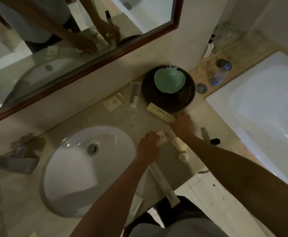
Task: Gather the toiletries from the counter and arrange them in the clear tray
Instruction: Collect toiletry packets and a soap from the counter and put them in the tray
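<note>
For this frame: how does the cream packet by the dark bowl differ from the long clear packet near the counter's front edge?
The cream packet is opaque and pale yellow; the long clear packet is see-through and greyish. The cream packet looks shorter, while the clear one looks longer and reaches the counter's front edge. The right hand is at one end of the cream packet; the left hand hides the clear packet's far end. Both lie flat on the counter, slanting alike.
</note>
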The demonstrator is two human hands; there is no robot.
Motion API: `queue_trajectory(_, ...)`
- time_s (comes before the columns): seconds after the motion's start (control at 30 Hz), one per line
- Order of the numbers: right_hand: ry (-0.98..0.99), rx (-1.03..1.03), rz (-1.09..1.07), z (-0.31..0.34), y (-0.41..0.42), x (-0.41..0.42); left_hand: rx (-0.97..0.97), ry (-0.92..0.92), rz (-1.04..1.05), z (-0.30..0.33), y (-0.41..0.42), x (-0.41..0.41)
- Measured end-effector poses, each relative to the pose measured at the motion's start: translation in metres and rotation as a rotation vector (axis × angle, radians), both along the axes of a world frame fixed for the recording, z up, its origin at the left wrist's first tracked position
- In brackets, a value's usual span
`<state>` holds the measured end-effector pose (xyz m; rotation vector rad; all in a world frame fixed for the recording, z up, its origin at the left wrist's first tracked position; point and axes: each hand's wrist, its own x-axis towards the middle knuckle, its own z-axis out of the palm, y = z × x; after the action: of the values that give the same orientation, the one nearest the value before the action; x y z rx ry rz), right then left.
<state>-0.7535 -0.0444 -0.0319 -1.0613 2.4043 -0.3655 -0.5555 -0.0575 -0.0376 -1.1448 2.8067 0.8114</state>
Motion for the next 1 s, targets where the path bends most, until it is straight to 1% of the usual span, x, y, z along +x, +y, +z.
queue_trajectory(0.07,-0.013,-0.106,0.034,-0.001,-0.002,0.002,-0.02,0.051,0.079,0.002,-0.006,0.003)
queue_trajectory(0.13,0.014,-0.211,0.165,-0.001,0.003,0.004,-0.06,0.05,0.158,0.005,-0.014,0.008)
queue_trajectory(0.2,-0.001,-0.196,0.294,0.001,0.011,0.002,-0.113,0.003,0.184,0.007,-0.022,0.014)
queue_trajectory(0.27,-0.039,-0.136,0.268,0.003,0.023,-0.001,-0.137,-0.02,0.202,0.005,-0.028,0.021)
queue_trajectory(0.37,-0.026,-0.175,0.175,0.003,0.041,-0.004,-0.152,-0.01,0.231,0.005,-0.039,0.023)
queue_trajectory(0.43,-0.005,-0.196,0.149,0.007,0.048,-0.002,-0.158,-0.012,0.199,0.004,-0.048,0.017)
queue_trajectory(0.53,-0.004,-0.171,0.145,0.007,0.052,0.004,-0.093,-0.039,0.109,0.0,-0.06,0.004)
queue_trajectory(0.63,-0.016,-0.175,0.111,0.006,0.055,0.01,-0.119,-0.144,0.019,-0.001,-0.069,-0.004)
queue_trajectory(0.8,-0.003,-0.172,0.1,0.009,0.065,0.012,-0.005,-0.221,0.151,-0.004,-0.075,0.013)
queue_trajectory(0.9,-0.009,-0.154,0.105,0.007,0.068,0.015,-0.035,-0.112,0.155,0.002,-0.075,0.02)
queue_trajectory(0.93,-0.015,-0.146,0.12,0.006,0.068,0.016,-0.069,-0.075,0.115,0.004,-0.078,0.021)
queue_trajectory(0.97,-0.019,-0.135,0.135,0.006,0.068,0.018,-0.124,-0.063,0.031,0.004,-0.083,0.021)
queue_trajectory(1.0,-0.02,-0.125,0.151,0.006,0.067,0.019,-0.177,-0.104,-0.08,0.003,-0.09,0.022)
